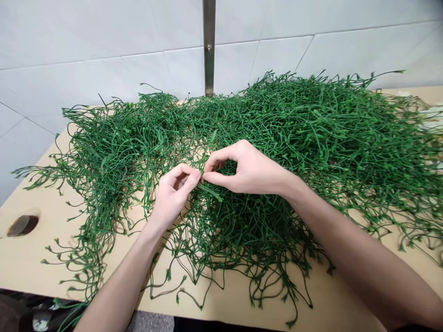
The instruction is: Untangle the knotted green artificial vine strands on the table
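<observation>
My left hand (175,191) and my right hand (244,170) meet near the middle of the table, thumb and forefinger pinched on each. Between their fingertips is a thin green plastic stem piece (212,192), its leafy ends sticking out above and below the fingers. Exactly where each fingertip grips it is partly hidden. Around and beneath both hands spreads a large tangled heap of green artificial stems (304,124) with small lighter tips. A further mass of these stems (114,138) lies to the left of my left hand.
The stems lie on a pale wooden tabletop (31,263) with a round dark hole (23,226) at its left. Behind stands a metal post (209,50) against a white tiled wall (104,32). White petal-like pieces (434,121) lie at the right edge. Some stems overhang the front edge.
</observation>
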### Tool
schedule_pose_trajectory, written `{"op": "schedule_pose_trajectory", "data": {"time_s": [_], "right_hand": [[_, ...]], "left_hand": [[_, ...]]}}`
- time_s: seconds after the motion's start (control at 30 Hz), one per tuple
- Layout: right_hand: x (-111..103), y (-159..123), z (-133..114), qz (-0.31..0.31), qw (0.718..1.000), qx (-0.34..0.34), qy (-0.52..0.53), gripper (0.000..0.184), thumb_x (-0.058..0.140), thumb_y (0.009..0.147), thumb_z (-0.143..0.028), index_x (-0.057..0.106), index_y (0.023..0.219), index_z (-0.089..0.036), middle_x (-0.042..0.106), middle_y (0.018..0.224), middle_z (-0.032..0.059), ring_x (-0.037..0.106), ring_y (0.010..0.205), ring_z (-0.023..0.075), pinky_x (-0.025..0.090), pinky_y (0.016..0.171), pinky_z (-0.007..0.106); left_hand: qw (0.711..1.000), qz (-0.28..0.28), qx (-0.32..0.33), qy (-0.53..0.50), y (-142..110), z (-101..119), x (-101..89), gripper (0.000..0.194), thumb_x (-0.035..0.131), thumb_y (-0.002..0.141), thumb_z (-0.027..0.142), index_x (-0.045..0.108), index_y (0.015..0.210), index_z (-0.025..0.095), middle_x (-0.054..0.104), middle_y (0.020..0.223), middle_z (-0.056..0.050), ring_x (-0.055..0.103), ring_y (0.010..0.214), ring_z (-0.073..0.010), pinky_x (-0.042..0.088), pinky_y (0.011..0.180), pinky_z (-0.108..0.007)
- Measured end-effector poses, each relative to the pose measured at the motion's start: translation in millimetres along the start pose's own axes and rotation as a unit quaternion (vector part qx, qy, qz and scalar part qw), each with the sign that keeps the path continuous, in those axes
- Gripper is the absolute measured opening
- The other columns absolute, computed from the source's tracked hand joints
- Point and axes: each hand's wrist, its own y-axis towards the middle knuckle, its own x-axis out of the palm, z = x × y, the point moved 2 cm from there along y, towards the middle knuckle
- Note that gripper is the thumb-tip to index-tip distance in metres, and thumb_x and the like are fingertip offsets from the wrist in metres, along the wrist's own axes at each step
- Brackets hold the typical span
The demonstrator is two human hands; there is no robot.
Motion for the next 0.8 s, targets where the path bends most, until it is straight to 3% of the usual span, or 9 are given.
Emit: {"op": "schedule_pose_trajectory", "data": {"time_s": [0.17,0.27,0.37,0.5,0.8], "right_hand": [[10,-1,-1,-0.016,0.993,0.04,-0.109,0.025,0.051,0.086,-0.028,0.069,0.072,-0.016,0.064,0.067,0.0016,0.046,0.06,0.0108,0.035,0.063,0.027],[13,-3,-3,-0.035,0.982,0.017,-0.185,0.03,0.048,0.087,-0.028,0.064,0.065,-0.016,0.056,0.058,0.0022,0.041,0.06,0.0127,0.03,0.062,0.029],[13,-4,-3,-0.041,0.981,-0.02,-0.189,0.026,0.054,0.088,-0.032,0.066,0.072,-0.016,0.058,0.061,0.002,0.042,0.061,0.0125,0.03,0.064,0.028],[9,-2,3,-0.061,0.983,-0.053,-0.164,0.034,0.05,0.095,-0.038,0.071,0.08,-0.016,0.063,0.068,0.0034,0.047,0.064,0.0127,0.031,0.065,0.028],[5,-2,-1,-0.046,0.966,-0.076,-0.241,0.031,0.044,0.094,-0.025,0.068,0.079,-0.013,0.065,0.075,0.0065,0.05,0.071,0.0156,0.035,0.073,0.032]], "left_hand": [[0.999,-0.002,0.016,0.041,-1,4,2.6,0.027,0.068,0.082,0.044,0.061,0.075,0.019,0.055,0.067,0.002,0.044,0.056,-0.0095,0.037,0.053,-0.022],[0.998,0.01,0.026,0.056,0,7,3.3,0.031,0.069,0.08,0.045,0.059,0.07,0.018,0.053,0.064,0.002,0.043,0.055,-0.0093,0.036,0.052,-0.023],[0.998,0.014,0.031,0.059,0,10,3.1,0.035,0.07,0.078,0.048,0.056,0.066,0.018,0.05,0.06,0.003,0.04,0.053,-0.0087,0.034,0.051,-0.023],[0.998,0.011,0.029,0.063,1,11,2.3,0.035,0.069,0.079,0.047,0.056,0.065,0.018,0.049,0.059,0.003,0.039,0.053,-0.0089,0.033,0.05,-0.023],[0.996,-0.012,0.041,0.076,-1,7,3.2,0.026,0.063,0.085,0.041,0.06,0.075,0.017,0.054,0.066,0.001,0.047,0.061,-0.011,0.038,0.057,-0.022]]}}
